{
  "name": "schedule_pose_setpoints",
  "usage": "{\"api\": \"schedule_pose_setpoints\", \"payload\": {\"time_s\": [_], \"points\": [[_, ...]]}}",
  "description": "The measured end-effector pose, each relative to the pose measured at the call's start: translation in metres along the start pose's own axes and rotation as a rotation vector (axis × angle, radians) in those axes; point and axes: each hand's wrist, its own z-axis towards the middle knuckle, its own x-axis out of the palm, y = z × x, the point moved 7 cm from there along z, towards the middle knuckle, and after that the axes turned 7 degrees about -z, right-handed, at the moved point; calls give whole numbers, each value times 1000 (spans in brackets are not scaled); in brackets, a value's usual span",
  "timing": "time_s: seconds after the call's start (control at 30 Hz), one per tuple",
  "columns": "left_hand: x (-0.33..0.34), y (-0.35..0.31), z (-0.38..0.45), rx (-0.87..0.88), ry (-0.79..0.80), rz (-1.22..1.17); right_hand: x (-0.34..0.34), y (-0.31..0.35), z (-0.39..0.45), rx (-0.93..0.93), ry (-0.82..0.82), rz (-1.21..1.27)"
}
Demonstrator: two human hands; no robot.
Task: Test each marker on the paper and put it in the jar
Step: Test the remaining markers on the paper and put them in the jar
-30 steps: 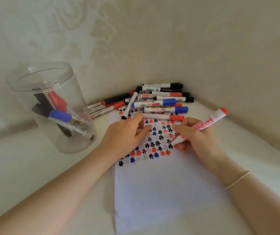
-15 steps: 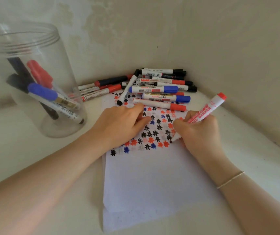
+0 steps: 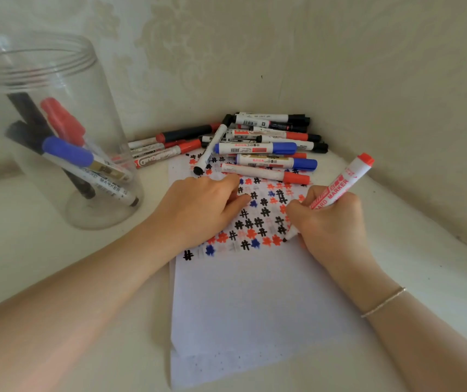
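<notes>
My right hand grips a red-capped white marker like a pen, its tip down on the paper at the lower right edge of the rows of red, blue and black hash marks. My left hand rests flat on the paper's marked area with fingers loosely bent, holding nothing. A pile of red, blue and black markers lies at the paper's far end in the corner. The clear plastic jar stands upright at the left with several markers leaning inside.
Two patterned walls meet just behind the marker pile, and the right wall slants close to my right hand. A thin bracelet circles my right wrist. The pale tabletop stretches between the jar and my left arm.
The view has dipped and moved closer, so the jar looms larger at the left. My right hand has slid down the paper, tip now at the lowest rows. My left hand stays put.
</notes>
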Motion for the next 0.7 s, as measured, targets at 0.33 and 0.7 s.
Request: {"api": "schedule_pose_setpoints", "payload": {"time_s": [0.33,0.7], "points": [[-2,-2,-3,-17,26,46,-3,1,2,-74,-78,-51],[1,2,1,-4,38,57,-1,-5,3,33,-10,16]]}}
